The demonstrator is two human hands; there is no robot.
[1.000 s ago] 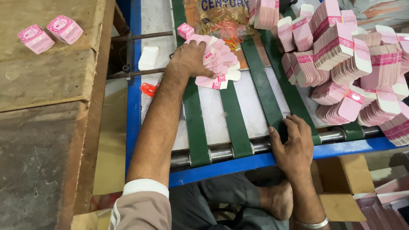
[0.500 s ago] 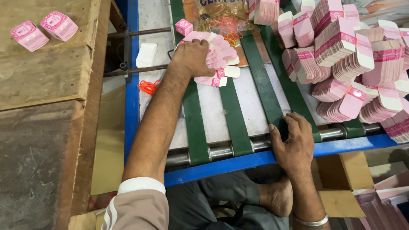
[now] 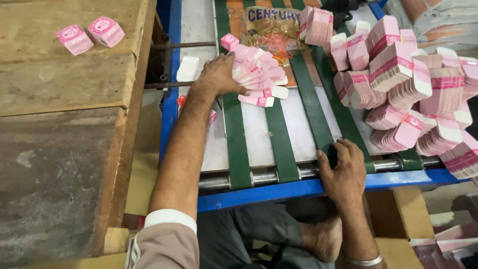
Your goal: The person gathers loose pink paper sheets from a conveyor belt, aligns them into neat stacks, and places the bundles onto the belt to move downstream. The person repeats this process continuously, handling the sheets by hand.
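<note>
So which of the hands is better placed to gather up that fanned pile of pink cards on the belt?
The left hand, most likely: it already lies on the fanned pink cards. The right hand rests flat at the near end of the belt, well away from them.

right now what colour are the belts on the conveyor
Dark green belts, running over a pale bed, clearest in the head view.

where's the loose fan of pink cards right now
In the head view, the fan of pink cards lies on the green belts at upper centre, under the left hand, just below the clear bag.
</note>
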